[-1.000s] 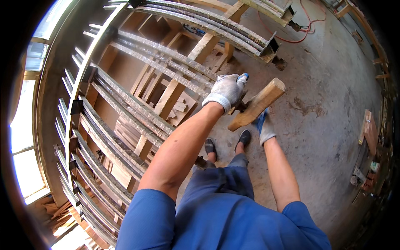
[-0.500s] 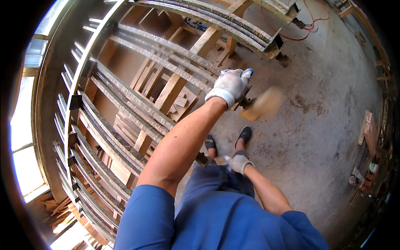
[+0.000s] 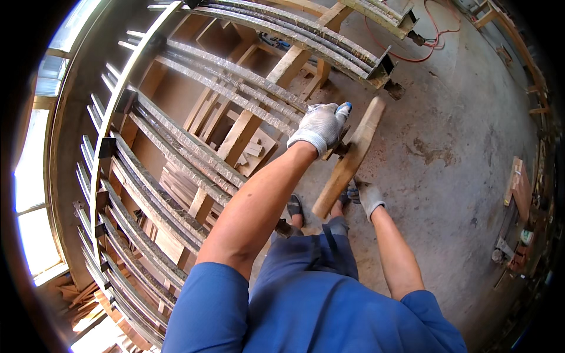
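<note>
My left hand [image 3: 323,125], in a white knit glove with blue at the thumb tip, is closed over the near end of a rough metal clamp bar [image 3: 247,106]. Just right of it, a long wooden handle [image 3: 352,156] sits slantwise on the clamp's end fitting. My right hand [image 3: 369,197], gloved in grey-white with dark fingertips, is beside the handle's lower half. Its fingers look apart and point left; a gap seems to separate them from the wood.
A large rack of paired clamp bars [image 3: 159,235] fills the left side, with timber beams [image 3: 239,136] beneath. Wooden boards [image 3: 519,191] and tools lie at the right wall. A red hose [image 3: 435,42] runs over the concrete floor [image 3: 453,194] at the far right.
The wooden handle, blurred by motion before, now shows sharply at a steeper slant. My right hand has moved up and right from my thigh toward it. The left hand keeps its place.
</note>
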Demonstrator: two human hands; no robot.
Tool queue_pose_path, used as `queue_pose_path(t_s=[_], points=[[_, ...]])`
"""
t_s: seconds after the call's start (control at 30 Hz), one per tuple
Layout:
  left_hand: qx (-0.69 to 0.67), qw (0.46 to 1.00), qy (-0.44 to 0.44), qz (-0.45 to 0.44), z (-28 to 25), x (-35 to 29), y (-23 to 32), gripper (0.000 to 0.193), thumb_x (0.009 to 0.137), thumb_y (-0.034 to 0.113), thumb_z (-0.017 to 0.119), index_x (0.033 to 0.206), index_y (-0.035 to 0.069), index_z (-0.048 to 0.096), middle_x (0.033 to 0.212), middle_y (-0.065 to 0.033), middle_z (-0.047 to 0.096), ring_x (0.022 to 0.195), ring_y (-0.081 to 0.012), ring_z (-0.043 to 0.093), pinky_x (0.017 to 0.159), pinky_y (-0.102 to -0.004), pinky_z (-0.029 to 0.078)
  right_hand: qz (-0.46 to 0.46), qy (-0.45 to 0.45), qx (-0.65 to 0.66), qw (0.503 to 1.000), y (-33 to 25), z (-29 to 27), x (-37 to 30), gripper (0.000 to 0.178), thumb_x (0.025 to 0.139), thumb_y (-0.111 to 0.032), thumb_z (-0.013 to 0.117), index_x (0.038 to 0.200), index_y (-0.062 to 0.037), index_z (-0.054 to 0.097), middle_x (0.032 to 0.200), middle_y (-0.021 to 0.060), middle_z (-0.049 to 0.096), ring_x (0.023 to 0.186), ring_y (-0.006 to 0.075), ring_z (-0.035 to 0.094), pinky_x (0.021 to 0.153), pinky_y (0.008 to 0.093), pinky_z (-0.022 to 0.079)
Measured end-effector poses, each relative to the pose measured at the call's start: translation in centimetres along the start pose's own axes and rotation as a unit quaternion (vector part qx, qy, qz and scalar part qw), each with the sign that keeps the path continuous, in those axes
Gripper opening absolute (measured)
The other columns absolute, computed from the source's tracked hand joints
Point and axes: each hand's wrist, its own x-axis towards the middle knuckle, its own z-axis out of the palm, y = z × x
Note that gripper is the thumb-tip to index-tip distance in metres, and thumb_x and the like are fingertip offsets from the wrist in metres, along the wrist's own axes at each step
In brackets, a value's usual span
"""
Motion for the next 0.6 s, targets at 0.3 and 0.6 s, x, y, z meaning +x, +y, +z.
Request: queue_pose_path(t_s=[0.3,0.6], points=[[0.000,1.000,0.000,0.008,0.4,0.1,0.1,0.053,0.103,0.045,0.043,0.108,0.000,0.071,0.112,-0.0277,0.068,0.110,-0.0455,0.061,0.098,-0.0493,0.047,-0.107,-0.085,0.386,0.912,-7.0,-0.9,4.4,0.072,0.099,-0.067,0.041,0.117,-0.0018,0.066,0.106,0.0134,0.072,0.098,0.0241,0.068,0.091,0.0382,0.054],[0.017,0.999,0.023,0.019,-0.1,-0.2,-0.2,0.053,0.103,0.045,0.041,0.106,0.003,0.073,0.108,-0.0256,0.069,0.108,-0.0419,0.065,0.099,-0.0475,0.049,-0.411,0.000,0.066,0.909,-15.1,3.1,-14.7,0.062,0.105,-0.054,0.033,0.123,-0.0015,0.061,0.129,0.0177,0.063,0.111,0.0315,0.065,0.100,0.0442,0.050]])
